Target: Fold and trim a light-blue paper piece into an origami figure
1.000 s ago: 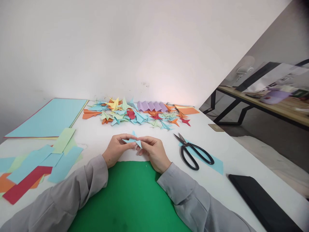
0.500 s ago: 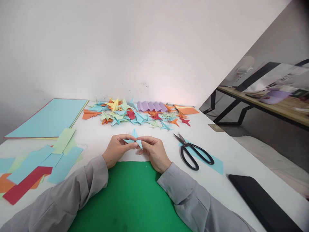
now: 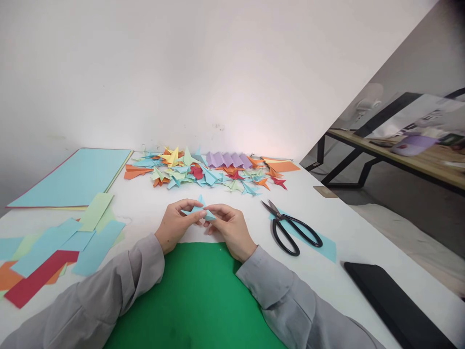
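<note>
1. My left hand [image 3: 176, 223] is closed in a pinch on the small light-blue folded paper piece with pointed tips [image 3: 196, 209]; the thumb lies across its front.
2. My right hand [image 3: 232, 228] is pinching the same piece near its right tip, with thumb and forefinger; the other fingers are curled below, partly hidden.
3. The piece is between my two hands, in front of the heap of many-coloured folded paper shapes [image 3: 210, 178], and one tip points away from me.
4. For good work, I think the left pinch should be firm but light, because thin paper can easily crumple.
5. The right fingertips should press along the crease from the middle toward the tip, slowly, so that the fold becomes sharp and straight.
6. It is better to press one tip at a time; if both hands pull together, the paper may tear at the centre.
7. The metal scissors with large black loop handles [image 3: 280, 219] lie well apart on my right, so my elbows have enough room.
</note>
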`<state>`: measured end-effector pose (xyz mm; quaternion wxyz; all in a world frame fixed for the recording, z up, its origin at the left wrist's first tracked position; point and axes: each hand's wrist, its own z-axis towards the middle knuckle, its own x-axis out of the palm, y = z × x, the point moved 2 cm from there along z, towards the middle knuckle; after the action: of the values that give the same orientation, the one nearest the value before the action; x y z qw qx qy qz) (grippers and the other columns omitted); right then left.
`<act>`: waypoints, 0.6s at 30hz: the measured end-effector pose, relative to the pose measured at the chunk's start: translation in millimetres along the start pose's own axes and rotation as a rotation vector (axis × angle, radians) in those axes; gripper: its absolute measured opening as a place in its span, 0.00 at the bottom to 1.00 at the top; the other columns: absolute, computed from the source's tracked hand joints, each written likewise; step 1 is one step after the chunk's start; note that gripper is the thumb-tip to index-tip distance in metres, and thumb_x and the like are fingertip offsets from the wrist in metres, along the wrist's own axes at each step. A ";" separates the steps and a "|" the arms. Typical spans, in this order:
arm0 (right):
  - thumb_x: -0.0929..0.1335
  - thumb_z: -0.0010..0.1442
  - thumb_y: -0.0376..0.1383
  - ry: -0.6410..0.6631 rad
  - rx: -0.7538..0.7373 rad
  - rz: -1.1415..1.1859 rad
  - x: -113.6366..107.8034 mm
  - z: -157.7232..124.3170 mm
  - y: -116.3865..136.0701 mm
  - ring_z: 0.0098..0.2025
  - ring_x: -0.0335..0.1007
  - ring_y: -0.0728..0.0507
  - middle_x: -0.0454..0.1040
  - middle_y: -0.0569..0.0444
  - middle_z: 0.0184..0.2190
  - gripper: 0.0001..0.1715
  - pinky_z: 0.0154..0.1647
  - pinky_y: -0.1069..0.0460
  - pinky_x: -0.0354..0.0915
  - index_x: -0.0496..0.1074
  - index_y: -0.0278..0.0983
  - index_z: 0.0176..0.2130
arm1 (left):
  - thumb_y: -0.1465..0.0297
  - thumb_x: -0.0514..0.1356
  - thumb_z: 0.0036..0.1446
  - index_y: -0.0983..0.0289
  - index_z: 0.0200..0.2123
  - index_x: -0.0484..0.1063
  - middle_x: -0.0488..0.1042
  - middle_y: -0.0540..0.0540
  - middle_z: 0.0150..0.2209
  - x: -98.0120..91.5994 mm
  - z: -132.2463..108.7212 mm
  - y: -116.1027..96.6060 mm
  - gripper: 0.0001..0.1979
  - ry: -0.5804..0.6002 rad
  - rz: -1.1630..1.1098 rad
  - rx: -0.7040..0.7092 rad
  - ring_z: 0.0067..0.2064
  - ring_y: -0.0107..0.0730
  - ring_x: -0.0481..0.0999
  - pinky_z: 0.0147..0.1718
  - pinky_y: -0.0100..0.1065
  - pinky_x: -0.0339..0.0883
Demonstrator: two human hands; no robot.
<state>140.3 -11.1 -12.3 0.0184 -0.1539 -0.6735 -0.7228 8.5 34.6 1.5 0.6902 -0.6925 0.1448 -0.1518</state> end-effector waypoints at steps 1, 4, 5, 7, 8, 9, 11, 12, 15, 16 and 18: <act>0.74 0.42 0.37 0.002 -0.006 0.000 0.2 -0.3 0.1 0.21 0.68 0.49 0.72 0.58 0.19 0.13 0.18 0.55 0.66 0.75 0.36 0.31 | 0.63 0.68 0.43 0.66 0.37 0.73 0.74 0.49 0.21 -0.1 0.3 0.6 0.19 0.004 -0.011 0.010 0.25 0.30 0.75 0.32 0.33 0.69; 0.74 0.42 0.36 0.003 -0.019 0.002 0.6 -1.1 0.9 0.21 0.69 0.49 0.74 0.58 0.22 0.15 0.17 0.56 0.65 0.72 0.37 0.33 | 0.64 0.67 0.43 0.66 0.46 0.69 0.75 0.49 0.26 -0.6 0.5 2.2 0.26 0.017 -0.054 0.003 0.25 0.27 0.74 0.32 0.33 0.69; 0.74 0.42 0.36 0.002 -0.019 0.001 0.7 -1.2 1.1 0.21 0.69 0.49 0.74 0.58 0.22 0.15 0.17 0.56 0.65 0.72 0.37 0.33 | 0.64 0.68 0.43 0.66 0.49 0.67 0.76 0.49 0.28 -0.7 0.5 2.6 0.28 0.018 -0.062 -0.011 0.25 0.27 0.74 0.32 0.33 0.69; 0.74 0.43 0.37 -0.002 -0.019 -0.003 0.6 -1.1 1.2 0.21 0.69 0.49 0.73 0.59 0.22 0.16 0.17 0.56 0.65 0.71 0.37 0.34 | 0.64 0.68 0.42 0.66 0.50 0.65 0.76 0.50 0.30 -0.7 0.4 2.9 0.31 0.020 -0.065 -0.036 0.25 0.27 0.74 0.32 0.34 0.70; 0.74 0.43 0.37 -0.005 -0.020 -0.006 0.6 -1.0 1.2 0.21 0.69 0.50 0.73 0.59 0.21 0.16 0.17 0.56 0.64 0.71 0.37 0.34 | 0.64 0.68 0.42 0.66 0.50 0.65 0.76 0.51 0.30 -0.6 0.4 2.8 0.31 0.024 -0.069 -0.042 0.26 0.27 0.74 0.32 0.34 0.70; 0.74 0.44 0.38 -0.009 -0.023 -0.008 0.5 -0.8 1.3 0.21 0.68 0.50 0.72 0.59 0.20 0.15 0.17 0.56 0.64 0.70 0.37 0.34 | 0.64 0.69 0.41 0.67 0.49 0.66 0.76 0.51 0.30 -0.5 0.5 2.6 0.31 0.028 -0.077 -0.042 0.26 0.28 0.74 0.31 0.34 0.69; 0.73 0.45 0.39 -0.018 -0.027 -0.011 0.5 -0.4 1.4 0.20 0.67 0.50 0.72 0.59 0.20 0.15 0.16 0.56 0.64 0.70 0.37 0.34 | 0.66 0.70 0.39 0.67 0.46 0.68 0.77 0.52 0.31 -0.6 0.9 2.3 0.28 0.037 -0.109 -0.038 0.26 0.27 0.74 0.31 0.33 0.69; 0.73 0.46 0.40 -0.024 -0.031 -0.010 0.4 -0.3 1.7 0.20 0.67 0.50 0.72 0.59 0.20 0.15 0.16 0.56 0.64 0.70 0.37 0.34 | 0.66 0.70 0.38 0.67 0.44 0.69 0.77 0.53 0.31 -0.8 1.1 2.2 0.27 0.041 -0.127 -0.036 0.26 0.27 0.74 0.30 0.33 0.69; 0.73 0.46 0.40 -0.052 -0.046 -0.010 0.2 0.1 2.7 0.20 0.67 0.50 0.73 0.58 0.20 0.16 0.17 0.56 0.64 0.70 0.36 0.34 | 0.68 0.70 0.38 0.67 0.38 0.73 0.77 0.53 0.30 -1.5 1.7 2.2 0.21 0.058 -0.158 -0.034 0.27 0.27 0.73 0.31 0.31 0.68; 0.73 0.45 0.40 -0.059 -0.051 -0.011 0.0 0.2 2.9 0.20 0.67 0.50 0.73 0.58 0.20 0.16 0.17 0.56 0.64 0.70 0.36 0.34 | 0.69 0.70 0.38 0.67 0.36 0.74 0.77 0.53 0.29 -1.8 1.7 2.3 0.19 0.063 -0.159 -0.032 0.28 0.27 0.73 0.31 0.31 0.68; 0.73 0.45 0.41 -0.060 -0.052 -0.015 -0.5 0.6 2.6 0.20 0.67 0.50 0.73 0.58 0.20 0.15 0.17 0.56 0.64 0.71 0.36 0.33 | 0.69 0.70 0.38 0.67 0.34 0.75 0.77 0.53 0.28 -2.4 1.4 2.3 0.17 0.062 -0.147 -0.021 0.28 0.28 0.73 0.31 0.32 0.68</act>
<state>141.5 -10.9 -9.9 -0.0113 -0.1709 -0.6557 -0.7353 7.0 36.8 -0.9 0.6651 -0.7034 0.1165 -0.2220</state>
